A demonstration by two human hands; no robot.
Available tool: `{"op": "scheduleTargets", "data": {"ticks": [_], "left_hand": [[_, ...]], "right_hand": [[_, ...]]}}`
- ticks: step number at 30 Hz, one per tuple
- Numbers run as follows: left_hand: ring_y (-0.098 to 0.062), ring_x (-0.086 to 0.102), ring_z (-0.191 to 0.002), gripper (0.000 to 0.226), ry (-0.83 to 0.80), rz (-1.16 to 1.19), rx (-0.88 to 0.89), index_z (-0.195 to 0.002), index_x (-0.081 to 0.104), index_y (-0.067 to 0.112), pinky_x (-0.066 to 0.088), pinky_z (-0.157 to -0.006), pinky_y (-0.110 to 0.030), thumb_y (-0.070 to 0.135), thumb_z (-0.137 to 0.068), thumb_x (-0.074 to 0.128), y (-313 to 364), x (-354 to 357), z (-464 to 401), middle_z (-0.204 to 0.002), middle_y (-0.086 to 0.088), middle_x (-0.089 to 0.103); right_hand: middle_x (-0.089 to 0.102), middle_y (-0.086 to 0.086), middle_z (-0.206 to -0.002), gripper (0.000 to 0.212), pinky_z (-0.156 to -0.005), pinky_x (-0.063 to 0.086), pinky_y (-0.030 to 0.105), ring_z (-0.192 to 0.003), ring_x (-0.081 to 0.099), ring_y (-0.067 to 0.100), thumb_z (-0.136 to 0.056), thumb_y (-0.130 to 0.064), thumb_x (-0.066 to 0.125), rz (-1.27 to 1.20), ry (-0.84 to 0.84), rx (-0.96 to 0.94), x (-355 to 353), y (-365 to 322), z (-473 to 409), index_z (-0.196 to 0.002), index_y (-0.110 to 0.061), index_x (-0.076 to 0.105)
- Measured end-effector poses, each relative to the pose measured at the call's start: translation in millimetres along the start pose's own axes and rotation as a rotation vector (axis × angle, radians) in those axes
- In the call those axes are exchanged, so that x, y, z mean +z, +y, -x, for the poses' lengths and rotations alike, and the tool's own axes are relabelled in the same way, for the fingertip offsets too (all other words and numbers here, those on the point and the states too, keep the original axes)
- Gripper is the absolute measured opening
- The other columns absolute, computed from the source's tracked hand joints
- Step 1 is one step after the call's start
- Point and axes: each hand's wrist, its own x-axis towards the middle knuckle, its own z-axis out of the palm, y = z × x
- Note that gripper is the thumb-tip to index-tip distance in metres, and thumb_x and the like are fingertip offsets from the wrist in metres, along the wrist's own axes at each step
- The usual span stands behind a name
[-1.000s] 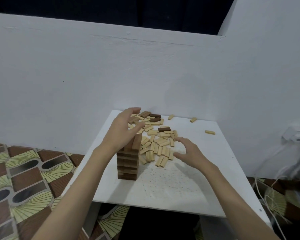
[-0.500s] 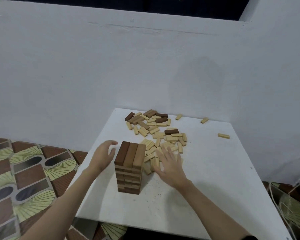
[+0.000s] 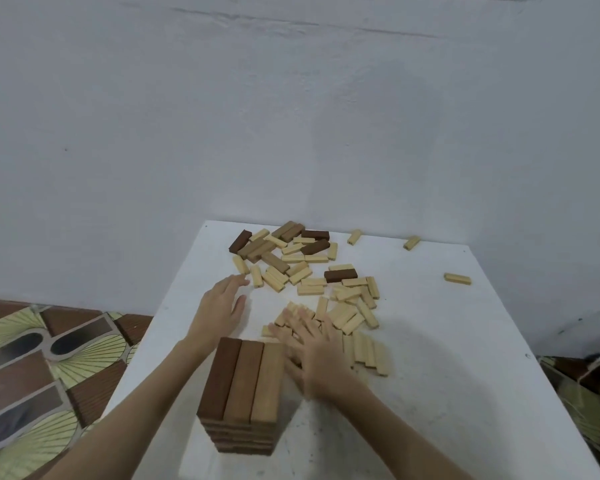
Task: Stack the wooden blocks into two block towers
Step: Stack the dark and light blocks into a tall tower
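— My right hand (image 3: 317, 362) lies flat, fingers spread on the pale blocks (image 3: 354, 318); my left hand (image 3: 219, 311) hovers wide, holding nothing.
— Risk?
— The tower (image 3: 243, 393) stands just beside my right wrist. A careless sweep could topple it off the table (image 3: 465, 393).
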Motion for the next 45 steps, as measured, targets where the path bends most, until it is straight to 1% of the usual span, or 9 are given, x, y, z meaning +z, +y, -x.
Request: {"op": "scheduleTargets", "data": {"ticks": [9,14,18,21,27,34,38,42,45], "left_hand": [[-0.02,0.037,-0.135,0.038,0.058,0.089,0.055,-0.125,0.056,0.007,0.017,-0.108,-0.018,0.025,-0.094,0.042,11,22,-8,-0.141,-0.006,0.047],[-0.02,-0.001,-0.146,0.056,-0.087,-0.022,-0.03,-0.147,0.026,0.028,0.005,-0.116,-0.04,0.048,-0.096,0.039,11,23,-30,-0.159,0.0,0.007],[-0.029,-0.022,-0.142,0.062,-0.254,-0.167,-0.065,-0.147,0.0,0.045,-0.008,-0.115,-0.049,0.061,-0.093,0.026,9,24,-47,-0.157,0.0,-0.017],[-0.03,-0.027,-0.14,0.061,-0.298,-0.241,-0.006,-0.144,-0.005,0.051,-0.012,-0.113,-0.051,0.066,-0.091,0.021,12,28,-54,-0.157,0.004,-0.018],[-0.025,-0.024,-0.141,0.085,-0.292,-0.329,0.17,-0.139,-0.017,0.043,-0.003,-0.115,-0.045,0.08,-0.063,-0.023,10,35,-55,-0.152,0.011,-0.02],[-0.022,-0.004,-0.146,0.097,-0.28,-0.219,0.159,-0.146,0.01,0.041,-0.004,-0.116,-0.036,0.082,-0.064,-0.022,-2,30,-39,-0.157,0.009,0.005],[-0.016,0.0,-0.146,0.078,-0.244,-0.156,0.141,-0.145,0.027,0.037,-0.005,-0.115,-0.032,0.07,-0.078,0.007,-12,14,-20,-0.157,0.009,0.01],[-0.017,0.017,-0.144,0.067,-0.088,-0.176,0.079,-0.131,0.05,0.035,0.011,-0.116,-0.04,0.063,-0.078,0.02,-31,-2,-4,-0.152,0.007,0.03],[-0.022,0.029,-0.138,0.069,0.036,-0.091,0.02,-0.124,0.056,0.026,0.022,-0.112,-0.042,0.067,-0.076,0.028,-26,-8,-19,-0.146,0.001,0.039]], "right_hand": [[-0.016,-0.021,-0.151,0.069,-0.111,-0.02,0.033,-0.143,-0.021,0.009,-0.074,-0.072,-0.021,-0.094,-0.064,0.214,-19,75,63,-0.139,-0.057,-0.002],[0.011,-0.011,-0.157,0.099,-0.114,-0.017,0.032,-0.146,-0.001,0.006,-0.074,-0.077,-0.021,-0.115,0.065,0.291,-31,89,49,-0.147,-0.034,0.029],[0.01,-0.004,-0.16,0.084,-0.117,-0.005,0.031,-0.148,-0.002,0.013,-0.083,-0.075,-0.001,-0.24,0.083,0.239,-42,78,-6,-0.151,-0.03,0.019],[-0.002,-0.004,-0.161,0.059,-0.118,-0.005,0.037,-0.147,-0.009,0.013,-0.1,-0.05,0.022,-0.266,0.005,0.193,-40,63,-47,-0.153,-0.028,0.008],[-0.016,0.0,-0.159,0.058,-0.117,-0.01,0.038,-0.146,-0.016,0.016,-0.104,-0.042,0.014,-0.171,-0.158,0.161,-24,51,-92,-0.152,-0.017,-0.005],[-0.011,-0.004,-0.159,0.057,-0.114,-0.015,0.032,-0.146,-0.014,0.012,-0.102,-0.044,0.008,-0.111,-0.111,0.144,-14,60,-73,-0.152,-0.019,0.0],[-0.006,-0.006,-0.16,0.094,-0.111,-0.016,0.025,-0.145,-0.014,0.007,-0.077,-0.065,-0.027,-0.087,-0.012,0.19,-8,77,-33,-0.153,-0.022,0.006],[0.004,-0.002,-0.161,0.09,-0.109,-0.017,0.024,-0.147,-0.006,0.012,-0.074,-0.049,-0.016,-0.062,-0.003,0.256,-18,85,-15,-0.151,-0.018,0.018],[0.02,0.005,-0.158,0.057,-0.118,-0.001,0.034,-0.148,0.006,0.021,-0.097,-0.041,0.018,-0.122,0.073,0.326,-27,79,-27,-0.144,-0.013,0.036]]}}
